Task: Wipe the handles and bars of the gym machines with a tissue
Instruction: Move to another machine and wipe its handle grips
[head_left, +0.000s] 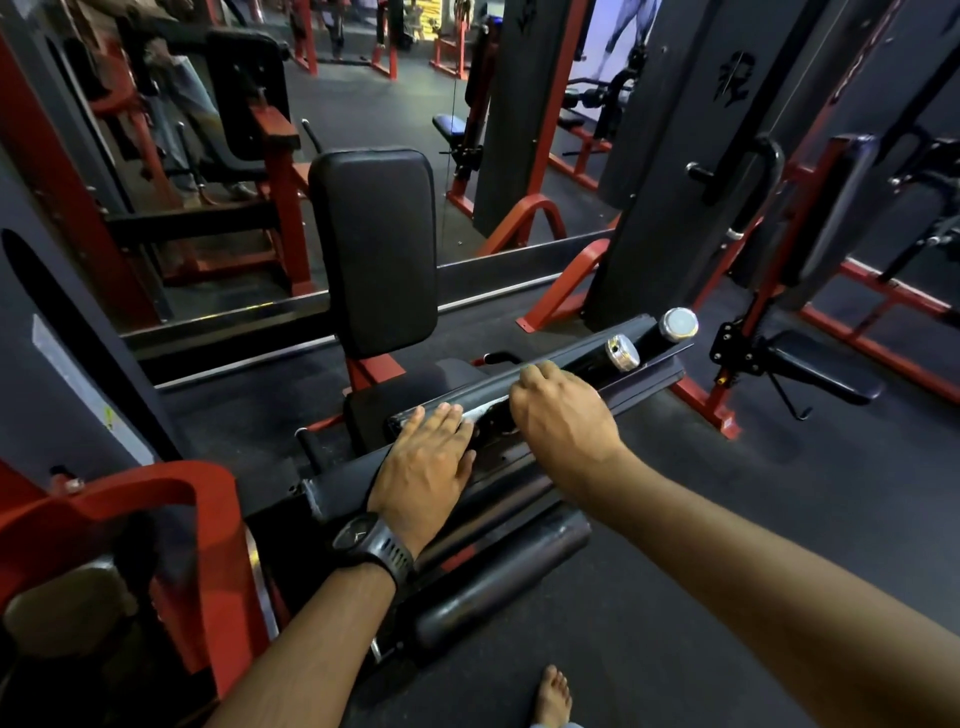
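Hands working on the padded bar of a leg machine.
Left hand (423, 467), wearing a black watch (371, 545), is lying flat, fingers straight and released, on the end of the padded bar (592, 351). Right hand (558, 410) is reaching in from the right, fingers clenching over the same bar on a white tissue (485, 410) showing between the hands. Pale label (78, 384) and column emblem (732, 78) are showing nothing readable.
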